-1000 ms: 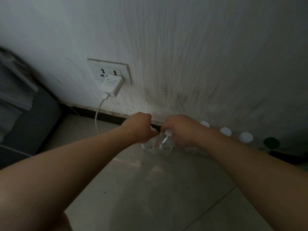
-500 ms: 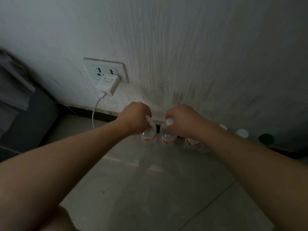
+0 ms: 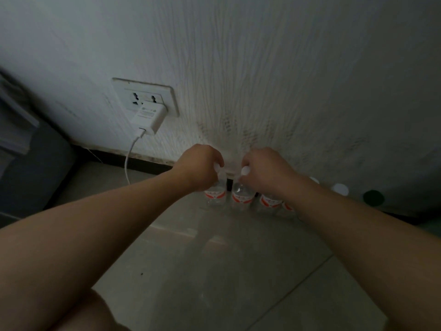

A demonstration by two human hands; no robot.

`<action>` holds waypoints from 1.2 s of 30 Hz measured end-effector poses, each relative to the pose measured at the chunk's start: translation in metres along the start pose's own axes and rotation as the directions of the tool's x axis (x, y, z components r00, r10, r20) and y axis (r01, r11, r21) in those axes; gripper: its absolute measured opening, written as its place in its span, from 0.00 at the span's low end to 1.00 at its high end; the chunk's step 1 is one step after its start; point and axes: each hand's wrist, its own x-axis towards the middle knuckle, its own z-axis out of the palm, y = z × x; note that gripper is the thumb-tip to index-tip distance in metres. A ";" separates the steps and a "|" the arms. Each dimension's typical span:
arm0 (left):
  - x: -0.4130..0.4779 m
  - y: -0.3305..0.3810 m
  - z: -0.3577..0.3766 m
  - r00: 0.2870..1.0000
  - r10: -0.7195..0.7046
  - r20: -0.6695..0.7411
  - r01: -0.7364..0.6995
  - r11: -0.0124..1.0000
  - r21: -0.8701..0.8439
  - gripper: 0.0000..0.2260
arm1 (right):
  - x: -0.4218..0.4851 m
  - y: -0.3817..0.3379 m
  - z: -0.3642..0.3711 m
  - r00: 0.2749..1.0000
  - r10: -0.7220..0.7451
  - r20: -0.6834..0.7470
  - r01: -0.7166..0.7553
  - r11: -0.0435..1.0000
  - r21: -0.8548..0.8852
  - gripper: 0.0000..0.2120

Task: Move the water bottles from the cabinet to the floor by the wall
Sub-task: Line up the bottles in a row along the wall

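Head view, items as seen:

- My left hand (image 3: 201,167): fingers curled round the neck of a clear water bottle (image 3: 216,195) with a red-and-white label; its white cap (image 3: 216,167) shows at my knuckles.
- My right hand (image 3: 265,169): fingers curled round the neck of a second water bottle (image 3: 242,197) with the same label; its white cap (image 3: 245,171) shows at my fingertips.
- Both held bottles: upright, side by side, just apart, bases down at the tiled floor (image 3: 214,271), close against the foot of the wall (image 3: 262,68).
- Third labelled bottle (image 3: 270,203): just right of the second and partly behind my right wrist. A fourth red label (image 3: 287,206) shows beside it.
- Further right along the wall: a white bottle cap (image 3: 339,189), then a dark green cap (image 3: 373,198). The bodies below are too dim to make out.
- Wall socket (image 3: 145,96): left of my hands, with a white charger (image 3: 149,118) plugged in and a white cable (image 3: 130,158) hanging to the floor.
- Dark skirting strip (image 3: 143,164): along the wall's base.
- Dark grey object (image 3: 28,168): far left, blurred, so I cannot tell what it is.
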 end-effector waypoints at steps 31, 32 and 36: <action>0.013 0.016 0.015 0.993 0.117 0.005 -0.117 0.993 0.005 0.16 | 0.004 0.013 0.000 0.999 0.026 -0.026 -0.027 0.999 -0.026 0.11; 0.013 0.017 0.015 0.993 0.117 0.007 -0.117 0.993 0.009 0.17 | 0.004 0.013 0.001 0.999 0.027 -0.023 -0.028 0.999 -0.025 0.11; 0.014 0.017 0.016 0.992 0.127 0.022 -0.127 0.992 0.019 0.16 | 0.004 0.014 0.003 0.999 0.020 -0.032 -0.021 0.999 -0.024 0.10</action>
